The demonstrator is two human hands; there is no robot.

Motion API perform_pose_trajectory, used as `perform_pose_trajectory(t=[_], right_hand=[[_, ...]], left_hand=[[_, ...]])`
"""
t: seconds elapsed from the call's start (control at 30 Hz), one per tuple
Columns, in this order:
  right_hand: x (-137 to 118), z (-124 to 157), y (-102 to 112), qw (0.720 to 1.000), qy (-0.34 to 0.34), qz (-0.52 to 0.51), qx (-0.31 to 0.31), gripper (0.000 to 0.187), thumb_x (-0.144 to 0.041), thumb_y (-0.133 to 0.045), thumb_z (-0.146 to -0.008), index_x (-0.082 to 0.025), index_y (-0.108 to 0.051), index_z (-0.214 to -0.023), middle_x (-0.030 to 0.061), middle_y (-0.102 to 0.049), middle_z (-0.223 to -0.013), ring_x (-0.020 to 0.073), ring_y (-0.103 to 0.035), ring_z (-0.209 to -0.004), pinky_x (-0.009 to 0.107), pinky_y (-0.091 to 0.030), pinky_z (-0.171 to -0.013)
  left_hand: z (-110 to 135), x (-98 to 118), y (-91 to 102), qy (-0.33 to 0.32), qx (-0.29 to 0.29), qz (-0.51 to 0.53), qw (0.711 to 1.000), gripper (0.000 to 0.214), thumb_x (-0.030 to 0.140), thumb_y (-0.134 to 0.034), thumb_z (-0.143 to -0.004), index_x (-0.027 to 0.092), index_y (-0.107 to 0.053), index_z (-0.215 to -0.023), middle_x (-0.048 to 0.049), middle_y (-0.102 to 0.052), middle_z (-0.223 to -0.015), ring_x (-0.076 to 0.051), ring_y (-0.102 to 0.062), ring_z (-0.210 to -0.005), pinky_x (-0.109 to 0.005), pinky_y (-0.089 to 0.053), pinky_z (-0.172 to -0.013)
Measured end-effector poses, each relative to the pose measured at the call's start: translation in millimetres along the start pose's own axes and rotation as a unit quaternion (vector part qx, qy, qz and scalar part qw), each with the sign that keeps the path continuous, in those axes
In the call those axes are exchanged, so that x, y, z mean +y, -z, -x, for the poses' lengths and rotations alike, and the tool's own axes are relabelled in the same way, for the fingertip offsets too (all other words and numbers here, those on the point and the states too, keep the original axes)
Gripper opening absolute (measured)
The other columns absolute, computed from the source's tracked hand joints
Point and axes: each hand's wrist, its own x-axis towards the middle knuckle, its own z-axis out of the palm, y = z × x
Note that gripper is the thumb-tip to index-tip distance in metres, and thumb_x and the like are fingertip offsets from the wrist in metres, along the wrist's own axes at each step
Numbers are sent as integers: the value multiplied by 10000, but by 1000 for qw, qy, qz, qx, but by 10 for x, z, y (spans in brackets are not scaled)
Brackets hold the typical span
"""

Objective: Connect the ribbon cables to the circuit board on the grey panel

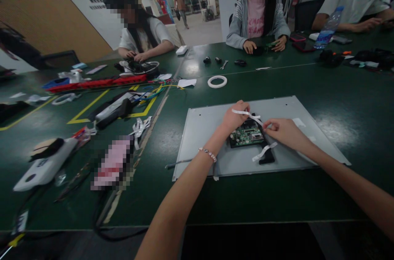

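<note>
Head view: the left hand [236,117] and right hand [282,132] pinch a white strip [257,119] between their fingers, just beside a green circuit board [247,136] on a grey panel [201,135], which lies on the table [246,198].

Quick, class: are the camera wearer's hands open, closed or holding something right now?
Left hand: closed, holding the white strip.
Right hand: closed, pinching the white strip too.
</note>
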Motion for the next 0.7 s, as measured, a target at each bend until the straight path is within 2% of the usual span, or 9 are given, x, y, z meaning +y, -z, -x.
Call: perform_pose_trajectory(t=[0.13,0.3,0.5,0.7], right_hand=[[73,-15,69,998,-44,-25,-28,354,-443,-502,-823,-174,-706,-933,11,-582,-560,130,-492,-487,256,-307,-517],[146,-34,153,988,-111,-67,-84,366,-423,-478,-815,-147,-704,-898,4,-528,-487,111,-440,-403,243,-288,-451],[140,-27,200,988,-103,-49,-105,347,-396,-468,-816,-147,-700,-749,13,-521,-467,108,-454,-404,247,-324,-464],[200,10,218,990,-85,-35,-111,394,-438,-460,-825,-155,-678,-658,15,-519,-454,113,-461,-406,258,-347,-488]], left_hand=[[-33,-40,-12,-24,-14,7,1000,78,131,-565,-796,178,-623,-821,-34,-630,-838,-167,-584,-811,-256,-434,-721],[-45,-37,-15,-11,-6,27,1000,91,142,-559,-790,172,-642,-809,-28,-666,-811,-154,-587,-770,-247,-412,-671],[-51,-9,22,16,-14,69,997,72,163,-586,-757,154,-657,-767,-8,-652,-703,-121,-541,-626,-222,-372,-569],[-43,74,63,36,-1,51,998,108,112,-553,-746,140,-657,-742,-28,-648,-693,-123,-526,-610,-228,-369,-573]])
